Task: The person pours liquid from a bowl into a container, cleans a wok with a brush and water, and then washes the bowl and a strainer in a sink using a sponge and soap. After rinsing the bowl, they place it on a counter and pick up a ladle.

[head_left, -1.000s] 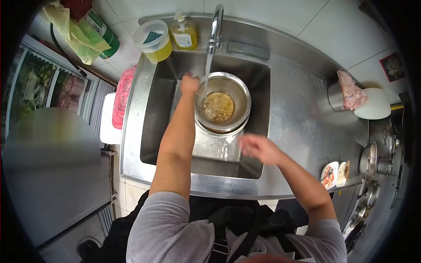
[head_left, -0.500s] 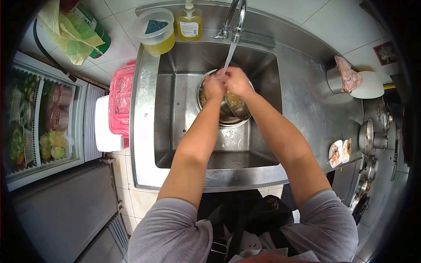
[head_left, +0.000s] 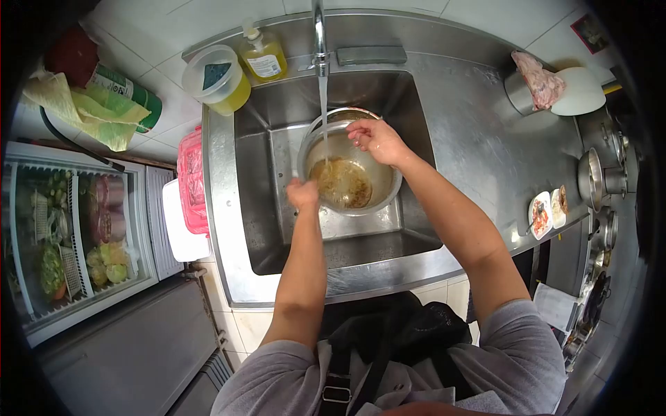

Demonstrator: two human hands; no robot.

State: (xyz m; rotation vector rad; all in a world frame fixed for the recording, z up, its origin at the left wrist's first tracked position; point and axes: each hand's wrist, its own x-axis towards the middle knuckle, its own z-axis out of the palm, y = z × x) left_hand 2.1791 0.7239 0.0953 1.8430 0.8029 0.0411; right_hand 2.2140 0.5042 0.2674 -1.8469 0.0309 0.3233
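Note:
A round metal bowl (head_left: 381, 182) sits in the steel sink (head_left: 267, 239), tilted, with brownish water and dark bits inside. A stream from the faucet (head_left: 320, 41) falls into it. At the bowl's left rim is my left hand (head_left: 303, 195), closed on the edge and slightly blurred. My right hand (head_left: 380, 142) hovers over the far right part of the bowl, fingers loosely bent and apart, wet, with nothing visible in them. Behind the bowl, the rim of another metal vessel (head_left: 347, 113) shows, mostly covered.
A clear tub (head_left: 216, 80) with yellow liquid and a sponge stands by a soap pump bottle (head_left: 263, 59) at the sink's back left. Raw meat (head_left: 540, 80) tops a metal pot at the right. Small white dishes (head_left: 540, 215) lie near the counter's right edge.
My hands have moved apart from under the stream: the left to the bowl's left rim, the right above its right side. The bowl's inside now shows. The view has shifted.

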